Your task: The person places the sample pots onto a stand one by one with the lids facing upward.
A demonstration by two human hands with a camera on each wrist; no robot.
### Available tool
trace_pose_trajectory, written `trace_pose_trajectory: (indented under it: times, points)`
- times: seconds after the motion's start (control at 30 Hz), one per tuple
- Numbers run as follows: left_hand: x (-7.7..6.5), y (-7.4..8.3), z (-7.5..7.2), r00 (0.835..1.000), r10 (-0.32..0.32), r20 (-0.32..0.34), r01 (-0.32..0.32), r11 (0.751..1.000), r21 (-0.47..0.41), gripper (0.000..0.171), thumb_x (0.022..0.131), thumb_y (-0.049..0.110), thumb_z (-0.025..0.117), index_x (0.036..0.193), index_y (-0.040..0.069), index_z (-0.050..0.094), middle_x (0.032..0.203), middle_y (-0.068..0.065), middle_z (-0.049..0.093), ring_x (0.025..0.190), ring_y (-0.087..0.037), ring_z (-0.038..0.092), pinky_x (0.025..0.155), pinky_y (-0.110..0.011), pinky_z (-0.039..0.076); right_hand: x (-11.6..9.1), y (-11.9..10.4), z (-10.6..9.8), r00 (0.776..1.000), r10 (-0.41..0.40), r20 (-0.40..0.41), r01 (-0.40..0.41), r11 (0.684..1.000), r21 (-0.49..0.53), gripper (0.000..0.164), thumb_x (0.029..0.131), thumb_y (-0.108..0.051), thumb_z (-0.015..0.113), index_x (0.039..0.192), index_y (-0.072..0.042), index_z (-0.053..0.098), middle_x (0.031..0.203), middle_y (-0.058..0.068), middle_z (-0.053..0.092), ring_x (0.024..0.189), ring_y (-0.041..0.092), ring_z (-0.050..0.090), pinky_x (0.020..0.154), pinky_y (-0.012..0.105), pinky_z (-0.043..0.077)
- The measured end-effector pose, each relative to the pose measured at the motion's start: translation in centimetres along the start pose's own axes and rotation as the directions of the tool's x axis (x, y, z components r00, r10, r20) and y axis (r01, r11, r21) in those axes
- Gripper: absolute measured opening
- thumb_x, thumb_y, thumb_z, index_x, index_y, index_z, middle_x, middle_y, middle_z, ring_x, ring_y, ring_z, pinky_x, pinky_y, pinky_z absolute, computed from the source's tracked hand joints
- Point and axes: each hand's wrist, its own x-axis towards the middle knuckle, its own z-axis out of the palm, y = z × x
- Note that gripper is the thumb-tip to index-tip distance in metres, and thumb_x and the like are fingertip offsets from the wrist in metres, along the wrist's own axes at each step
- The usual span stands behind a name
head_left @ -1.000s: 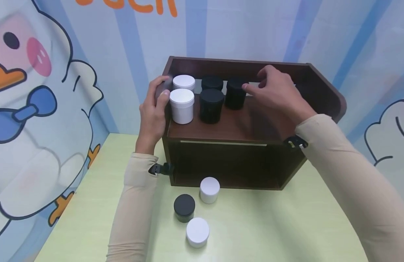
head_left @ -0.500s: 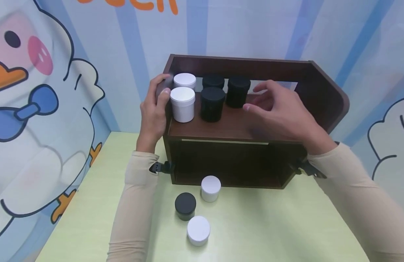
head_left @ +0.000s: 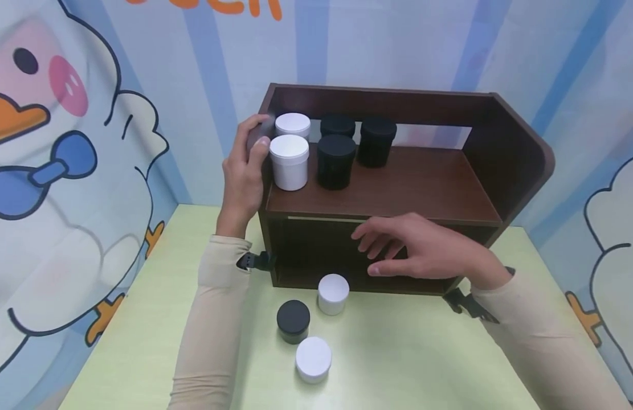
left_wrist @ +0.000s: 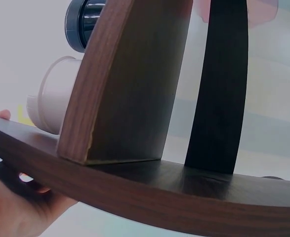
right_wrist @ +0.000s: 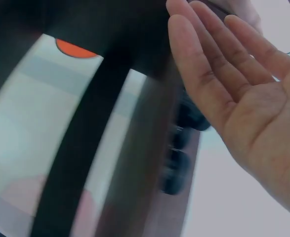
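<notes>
My left hand [head_left: 243, 179] grips the left side panel of a dark brown two-tier shelf [head_left: 429, 182], thumb on the inner side beside the white jars. On the upper tier stand a front white jar [head_left: 289, 165], a rear white jar [head_left: 293, 122], a front black jar [head_left: 335, 165], a rear black jar [head_left: 338, 124] and a third black jar [head_left: 376, 143] to their right. My right hand [head_left: 424, 247] hovers in front of the lower tier, fingers loosely bent and holding nothing; the right wrist view shows its bare palm [right_wrist: 268, 113].
On the pale yellow-green table [head_left: 398, 347], before the shelf, stand a small white jar [head_left: 333, 294], a small black jar [head_left: 293, 322] and another white jar [head_left: 313, 359]. A striped cloth backdrop [head_left: 388, 45] with cartoon ducks rises behind and at the sides.
My right hand has left the third black jar on the upper tier and come down toward me, in front of the lower tier. My left hand keeps its grip on the side panel.
</notes>
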Motion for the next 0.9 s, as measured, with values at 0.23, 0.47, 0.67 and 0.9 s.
trace_pose_trajectory:
  times: [0.23,0.47,0.67,0.9]
  points:
    - [0.0,-0.1,-0.1,1.000,-0.003,0.002,0.003,1.000,0.009,0.049,0.096,0.052,0.040,0.142,0.036,0.048,0.153,-0.001,0.049,0.130,-0.026,0.053,0.109,-0.055,0.042,0.8,1.9,3.2,1.000,-0.010,0.011,0.009,0.997,0.078,0.049,0.088,-0.023,0.076,0.133,-0.016,0.058,0.119,0.000,0.070,0.103,0.012,0.069,0.088,0.027,0.058]
    - [0.0,-0.1,0.0,1.000,0.001,0.001,-0.001,1.000,0.004,0.049,0.095,0.052,0.041,0.141,0.036,0.049,0.153,0.001,0.049,0.131,-0.024,0.052,0.110,-0.055,0.041,2.0,4.3,6.2,0.993,-0.062,-0.100,0.078,0.983,0.168,0.047,0.086,-0.018,0.078,0.130,-0.016,0.061,0.120,0.002,0.070,0.106,0.018,0.069,0.088,0.031,0.058]
    - [0.0,-0.1,0.0,1.000,0.000,0.001,0.000,1.000,0.014,0.049,0.095,0.052,0.041,0.141,0.037,0.049,0.153,0.001,0.049,0.132,-0.024,0.052,0.110,-0.054,0.041,2.8,6.0,8.6,0.982,-0.046,-0.185,0.092,0.965,0.247,0.050,0.085,-0.013,0.079,0.131,-0.013,0.060,0.124,0.007,0.069,0.108,0.025,0.069,0.087,0.034,0.059]
    - [0.1,-0.1,-0.1,1.000,0.006,-0.003,-0.006,1.000,0.009,0.049,0.095,0.052,0.041,0.141,0.037,0.049,0.151,0.001,0.051,0.132,-0.022,0.052,0.109,-0.053,0.040,3.7,7.1,11.0,0.960,0.008,-0.278,0.057,0.973,0.226,0.051,0.083,-0.017,0.082,0.129,-0.015,0.062,0.122,0.003,0.070,0.111,0.022,0.067,0.091,0.039,0.056]
